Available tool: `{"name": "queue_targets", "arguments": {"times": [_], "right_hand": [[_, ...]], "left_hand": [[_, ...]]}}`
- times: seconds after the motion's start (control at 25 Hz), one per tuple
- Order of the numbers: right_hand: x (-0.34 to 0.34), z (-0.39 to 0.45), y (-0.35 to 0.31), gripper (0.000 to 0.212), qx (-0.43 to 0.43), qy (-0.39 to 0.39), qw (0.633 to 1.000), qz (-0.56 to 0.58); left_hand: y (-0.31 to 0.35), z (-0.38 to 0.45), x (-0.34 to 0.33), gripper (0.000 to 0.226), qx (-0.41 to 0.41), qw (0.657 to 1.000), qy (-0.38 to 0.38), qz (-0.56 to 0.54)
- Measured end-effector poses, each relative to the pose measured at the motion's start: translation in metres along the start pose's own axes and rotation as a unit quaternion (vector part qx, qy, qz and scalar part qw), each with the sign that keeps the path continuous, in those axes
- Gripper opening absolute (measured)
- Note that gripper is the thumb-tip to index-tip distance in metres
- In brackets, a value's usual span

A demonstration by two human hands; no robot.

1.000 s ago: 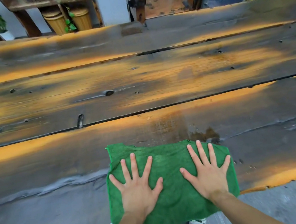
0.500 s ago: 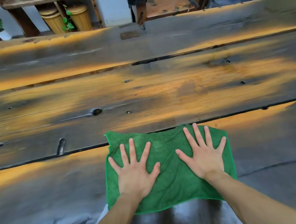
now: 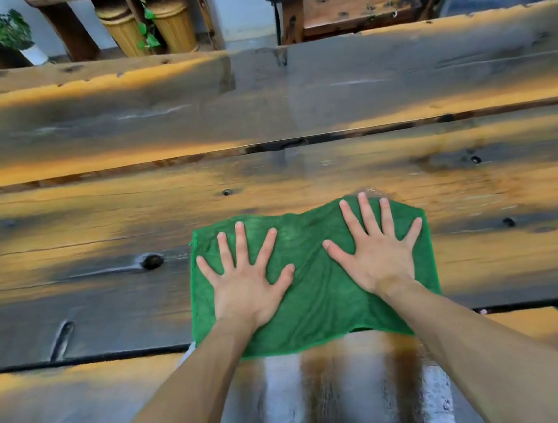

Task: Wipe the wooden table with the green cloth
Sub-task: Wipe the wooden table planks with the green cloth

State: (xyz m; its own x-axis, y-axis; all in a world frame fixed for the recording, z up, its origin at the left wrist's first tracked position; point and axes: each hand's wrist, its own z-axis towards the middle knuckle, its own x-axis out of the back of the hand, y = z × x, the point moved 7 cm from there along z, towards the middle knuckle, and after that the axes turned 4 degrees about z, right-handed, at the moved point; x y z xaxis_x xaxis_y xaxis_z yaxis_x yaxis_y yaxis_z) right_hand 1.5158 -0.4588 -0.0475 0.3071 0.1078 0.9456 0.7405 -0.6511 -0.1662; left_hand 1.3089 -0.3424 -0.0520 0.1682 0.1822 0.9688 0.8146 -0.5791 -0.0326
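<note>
Two bare hands pressed a green cloth flat on a dark, plank-built wooden desk.

The rectangular green microfibre cloth point(image 3: 316, 293) lay spread on the middle plank of the wooden desk point(image 3: 100, 211), its near edge crossing the dark seam onto the nearest plank. The left hand point(image 3: 248, 282) and right hand point(image 3: 377, 256) rested palm-down on it side by side, fingers point(image 3: 240, 239) straight and splayed wide, gripping nothing. A wet, glossy streak point(image 3: 342, 392) shone on the wood just below the cloth, between the forearms.
</note>
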Motion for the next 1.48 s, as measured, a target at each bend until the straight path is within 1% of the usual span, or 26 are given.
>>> {"name": "queue_targets", "arguments": {"times": [0.36,0.92,1.04,1.2,1.48], "right_hand": [[0.033,0.110,0.002,0.083,0.019,0.034,0.999,-0.012],[0.072,0.226,0.000,0.079,-0.016,0.058,0.998,-0.011],[0.082,0.254,0.002,0.077,-0.019,0.066,0.998,-0.014],[0.100,0.315,0.007,0.082,-0.027,0.057,0.998,0.003],[0.129,0.418,0.002,0.083,0.001,0.081,0.997,-0.012]], "left_hand": [[0.012,0.109,0.030,0.075,0.003,1.000,0.027,0.008],[0.026,0.262,0.075,0.068,-0.046,0.998,0.046,-0.014],[0.029,0.300,0.083,0.068,-0.034,0.999,0.033,-0.026],[0.034,0.339,0.092,0.070,-0.019,0.999,0.025,-0.024],[0.039,0.435,0.121,0.069,0.005,0.998,0.048,-0.033]]}}
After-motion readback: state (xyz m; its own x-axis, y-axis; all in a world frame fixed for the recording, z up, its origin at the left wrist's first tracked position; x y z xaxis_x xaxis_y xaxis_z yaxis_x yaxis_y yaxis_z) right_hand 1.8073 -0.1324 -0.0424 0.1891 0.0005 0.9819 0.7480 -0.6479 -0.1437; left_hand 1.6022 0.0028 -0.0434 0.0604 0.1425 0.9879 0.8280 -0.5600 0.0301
